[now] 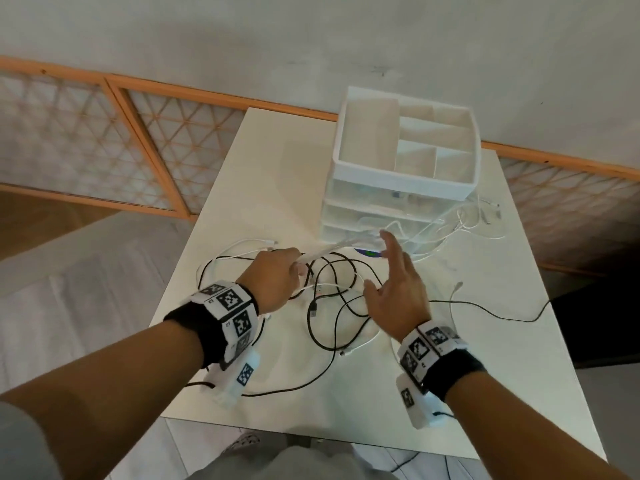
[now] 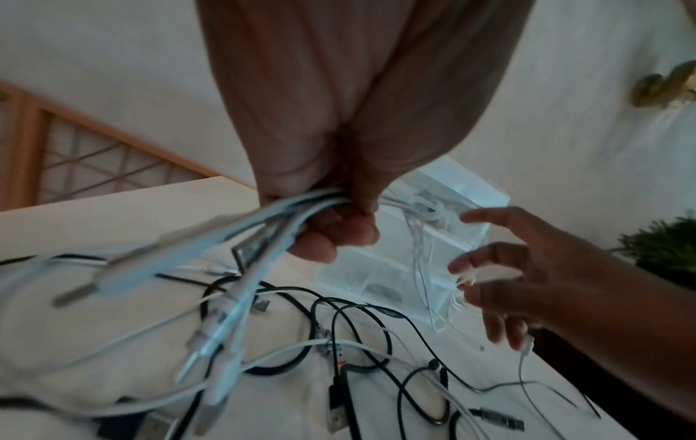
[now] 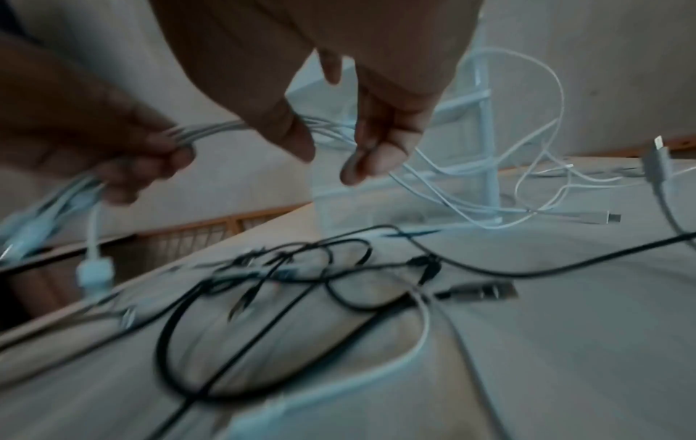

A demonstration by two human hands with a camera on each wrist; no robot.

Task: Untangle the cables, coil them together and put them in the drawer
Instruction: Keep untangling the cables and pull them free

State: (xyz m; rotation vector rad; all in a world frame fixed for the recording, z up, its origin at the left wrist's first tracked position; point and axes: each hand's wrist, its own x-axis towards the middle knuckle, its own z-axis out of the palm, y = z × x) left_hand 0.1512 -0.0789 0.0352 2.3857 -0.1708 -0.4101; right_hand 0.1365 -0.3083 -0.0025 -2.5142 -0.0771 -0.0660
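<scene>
My left hand (image 1: 277, 278) grips a bunch of white cables (image 2: 263, 226) above the table, their plug ends dangling below the fist. The white cables (image 1: 346, 244) run rightward from the fist toward loose loops (image 3: 527, 148) beside the drawer unit. My right hand (image 1: 398, 292) hovers just right of the bunch with fingers spread and straight, holding nothing; its fingertips (image 3: 361, 166) are close to the strands. Black cables (image 1: 332, 306) lie tangled on the white table (image 1: 485, 358) under both hands. The white drawer unit (image 1: 401, 188) stands at the table's back, its drawers shut.
A black cable (image 1: 502, 315) trails toward the table's right edge. More white cable ends (image 1: 485, 216) lie right of the drawer unit. A wooden lattice railing (image 1: 145, 143) runs behind the table, and a green plant (image 2: 666, 250) shows in the left wrist view.
</scene>
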